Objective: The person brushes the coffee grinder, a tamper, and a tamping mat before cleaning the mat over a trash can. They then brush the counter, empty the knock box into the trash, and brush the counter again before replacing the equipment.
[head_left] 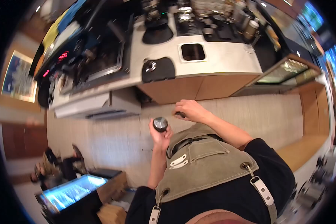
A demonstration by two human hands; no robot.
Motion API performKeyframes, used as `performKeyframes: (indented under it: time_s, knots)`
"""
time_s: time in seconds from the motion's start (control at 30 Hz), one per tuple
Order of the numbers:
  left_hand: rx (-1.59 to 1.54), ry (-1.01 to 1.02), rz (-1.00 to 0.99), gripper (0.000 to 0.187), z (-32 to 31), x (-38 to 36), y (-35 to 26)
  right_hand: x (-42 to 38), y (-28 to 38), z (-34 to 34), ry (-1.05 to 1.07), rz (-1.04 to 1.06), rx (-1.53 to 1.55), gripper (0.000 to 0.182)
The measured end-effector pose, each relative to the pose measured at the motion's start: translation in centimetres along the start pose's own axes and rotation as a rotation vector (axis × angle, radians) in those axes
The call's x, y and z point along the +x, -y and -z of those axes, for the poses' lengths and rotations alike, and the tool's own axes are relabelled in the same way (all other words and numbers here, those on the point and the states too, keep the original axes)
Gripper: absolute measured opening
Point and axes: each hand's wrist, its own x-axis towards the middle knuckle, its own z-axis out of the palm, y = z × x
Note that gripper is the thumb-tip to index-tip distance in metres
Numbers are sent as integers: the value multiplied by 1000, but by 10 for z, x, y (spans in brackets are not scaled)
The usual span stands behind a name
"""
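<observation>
My left hand [161, 139] is wrapped round a small round dark object [160, 124] with a shiny, glassy-looking top facing up; its exact kind does not show. Just to the right, my right hand [192, 111] has its fingers closed around a small dark object [180, 114], mostly hidden by the fingers. The two hands are close together but apart, held above the floor in front of my olive apron [205, 160]. On the counter beyond them, a small shiny metal piece [151, 67] lies on a black mat [162, 71].
The white counter [227, 67] has a square dark opening [193, 52]. A coffee machine [104, 56] stands at its left. Bottles [251, 29] and metal vessels line the back. A bright display case [74, 190] is lower left, near a seated person [63, 164]. A wooden bench [302, 149] is right.
</observation>
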Motion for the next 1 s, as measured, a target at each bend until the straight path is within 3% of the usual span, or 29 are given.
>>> performKeyframes:
  time_s: [0.13,0.23,0.27,0.33,0.4,0.43,0.57,0.63,0.77,0.83,1.0]
  knots:
    - [-28,-70,165,66,-25,24,15,-13,31,51,-148,12,479,22]
    - [74,-57,299,67,-52,52,19,-24,2,66,74,-116,612,23]
    - [116,-19,342,67,-59,64,21,-29,-17,72,61,-145,383,20]
    - [176,37,407,66,-73,90,25,-54,-77,79,-226,-214,-454,18]
    - [242,35,413,66,-104,117,26,-86,-105,112,-341,-483,-34,18]
    - [274,30,417,66,-122,130,27,-104,-110,132,-367,-510,-5,18]
    - [558,90,279,50,-200,208,42,-172,-144,174,-468,-596,6,20]
    - [741,165,119,39,-236,260,60,-187,-154,187,-503,-582,36,19]
    - [1422,281,-199,48,-320,346,101,-186,-157,214,-546,-549,71,17]
    - [1751,468,-768,60,-334,400,131,-180,-160,225,-560,-529,76,17]
    - [2019,493,-517,65,-394,460,171,-177,-159,254,-601,-479,89,17]
